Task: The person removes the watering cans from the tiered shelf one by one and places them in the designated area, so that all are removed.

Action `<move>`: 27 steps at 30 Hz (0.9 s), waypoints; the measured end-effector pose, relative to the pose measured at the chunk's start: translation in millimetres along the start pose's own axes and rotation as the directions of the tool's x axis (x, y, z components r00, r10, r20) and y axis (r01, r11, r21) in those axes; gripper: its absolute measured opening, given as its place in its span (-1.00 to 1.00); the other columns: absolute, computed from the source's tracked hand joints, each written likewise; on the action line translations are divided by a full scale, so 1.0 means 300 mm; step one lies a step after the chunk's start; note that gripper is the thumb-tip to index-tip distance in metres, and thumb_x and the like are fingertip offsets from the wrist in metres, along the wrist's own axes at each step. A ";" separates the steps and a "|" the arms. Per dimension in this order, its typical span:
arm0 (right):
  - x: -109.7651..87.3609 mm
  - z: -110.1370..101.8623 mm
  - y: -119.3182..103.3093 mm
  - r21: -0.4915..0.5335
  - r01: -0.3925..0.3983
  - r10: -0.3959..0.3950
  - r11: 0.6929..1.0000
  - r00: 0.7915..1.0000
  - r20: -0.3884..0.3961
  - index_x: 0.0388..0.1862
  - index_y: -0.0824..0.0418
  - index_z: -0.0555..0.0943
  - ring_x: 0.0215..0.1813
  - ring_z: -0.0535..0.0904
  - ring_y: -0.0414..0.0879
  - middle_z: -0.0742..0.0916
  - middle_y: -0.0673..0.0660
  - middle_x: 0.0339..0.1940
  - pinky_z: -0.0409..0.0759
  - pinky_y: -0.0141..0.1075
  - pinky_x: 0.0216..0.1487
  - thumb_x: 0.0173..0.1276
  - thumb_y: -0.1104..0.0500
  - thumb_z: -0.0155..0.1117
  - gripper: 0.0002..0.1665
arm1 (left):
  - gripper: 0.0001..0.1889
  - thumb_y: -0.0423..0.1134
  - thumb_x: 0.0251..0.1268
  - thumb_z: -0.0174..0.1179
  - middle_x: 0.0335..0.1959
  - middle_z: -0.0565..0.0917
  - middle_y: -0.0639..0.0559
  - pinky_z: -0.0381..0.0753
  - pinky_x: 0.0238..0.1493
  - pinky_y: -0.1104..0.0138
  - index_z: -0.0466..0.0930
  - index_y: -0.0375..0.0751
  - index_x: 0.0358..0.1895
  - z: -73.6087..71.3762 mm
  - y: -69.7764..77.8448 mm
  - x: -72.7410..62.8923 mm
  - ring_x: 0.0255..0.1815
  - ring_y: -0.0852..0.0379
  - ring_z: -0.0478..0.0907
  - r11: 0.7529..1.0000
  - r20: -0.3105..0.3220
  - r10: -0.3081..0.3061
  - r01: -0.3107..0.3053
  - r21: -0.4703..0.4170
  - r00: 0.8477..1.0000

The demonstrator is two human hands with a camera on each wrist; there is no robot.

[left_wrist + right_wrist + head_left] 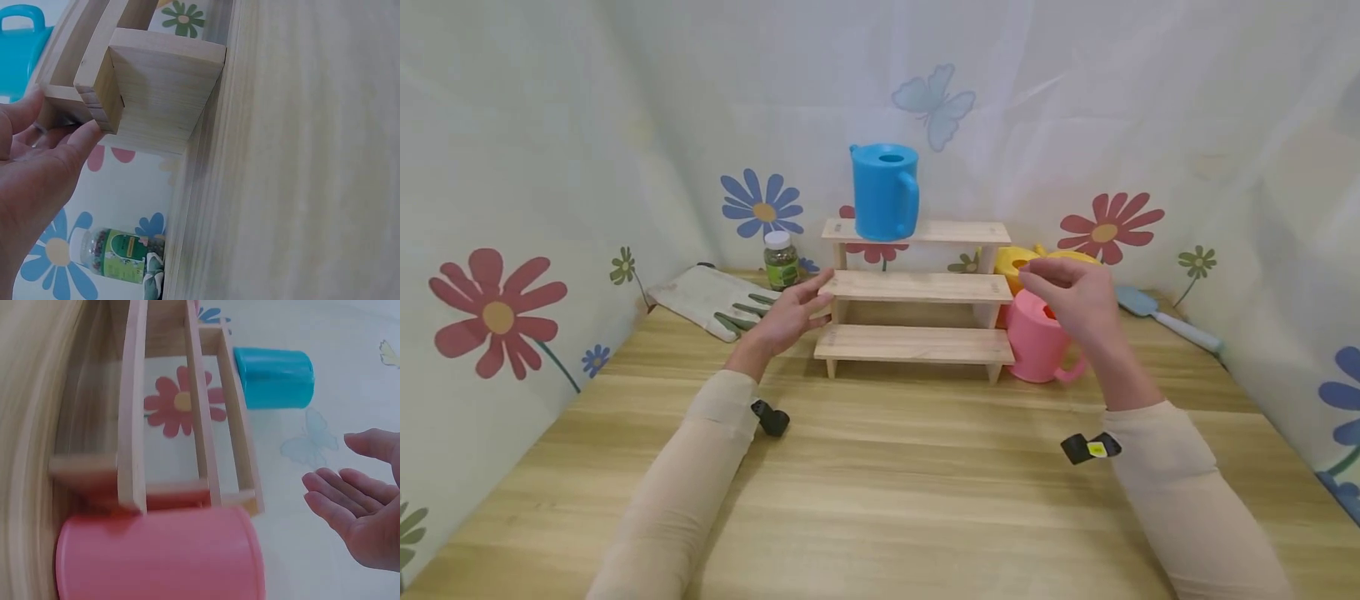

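Observation:
A blue watering can stands on the top step of a three-tier wooden shelf. My left hand is at the left end of the shelf, its fingertips against the end of the middle step, fairly straight and apart; the left wrist view shows thumb and fingers at the plank end. My right hand hovers over a pink watering can beside the shelf's right end. Nothing lies between its loosely bent fingers in the right wrist view.
Yellow watering cans stand behind the pink one. A blue-bladed trowel lies at the right. On the left are a work glove and a white-lidded jar. A flowered curtain surrounds the wooden table.

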State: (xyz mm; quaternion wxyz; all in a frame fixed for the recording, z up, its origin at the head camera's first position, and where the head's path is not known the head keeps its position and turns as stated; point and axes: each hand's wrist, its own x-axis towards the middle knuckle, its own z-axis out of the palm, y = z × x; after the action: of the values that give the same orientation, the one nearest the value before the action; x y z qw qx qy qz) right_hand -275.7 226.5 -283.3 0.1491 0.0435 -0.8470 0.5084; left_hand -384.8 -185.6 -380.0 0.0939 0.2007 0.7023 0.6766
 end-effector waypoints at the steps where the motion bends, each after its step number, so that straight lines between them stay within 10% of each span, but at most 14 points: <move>1: 0.008 0.014 -0.007 0.020 0.006 -0.006 1.000 1.000 0.002 0.21 0.18 0.67 0.09 0.61 -0.07 0.71 0.13 0.12 0.64 -0.41 0.00 0.33 -0.20 0.39 -0.37 | -0.36 -0.22 0.62 -0.02 0.65 -0.12 0.04 0.27 0.43 -0.05 -0.03 -0.06 0.63 0.002 0.001 0.002 0.60 -0.05 -0.07 1.000 -0.001 0.001 -0.001 0.001 1.000; 14: 0.187 0.208 -0.125 0.176 0.148 -0.145 0.973 0.989 -0.030 0.14 0.23 0.69 0.08 0.67 -0.07 0.77 0.12 0.02 0.62 -0.32 0.14 0.31 0.00 0.47 -0.50 | -0.36 -0.22 0.61 -0.03 0.65 -0.11 0.05 0.29 0.43 -0.02 -0.01 0.00 0.63 0.004 -0.004 0.004 0.60 -0.04 -0.03 1.000 -0.012 -0.018 0.018 0.014 1.000; 27: 0.350 0.369 -0.264 0.115 0.088 -0.082 0.989 0.995 -0.057 0.26 0.27 0.60 0.13 0.66 -0.03 0.73 0.16 0.11 0.65 -0.25 0.12 0.32 0.06 0.47 -0.41 | -0.35 -0.20 0.60 -0.01 0.65 -0.12 0.04 0.31 0.42 -0.01 -0.01 0.00 0.63 0.002 -0.005 0.003 0.60 -0.05 -0.04 1.000 -0.006 -0.007 0.007 0.008 1.000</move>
State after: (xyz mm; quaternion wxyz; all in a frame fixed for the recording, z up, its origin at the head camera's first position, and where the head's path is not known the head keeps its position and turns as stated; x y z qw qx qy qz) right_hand -380.9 99.9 -233.5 0.1896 0.0750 -0.8089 0.5514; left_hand -385.6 -184.6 -381.3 0.0933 0.1968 0.7060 0.6739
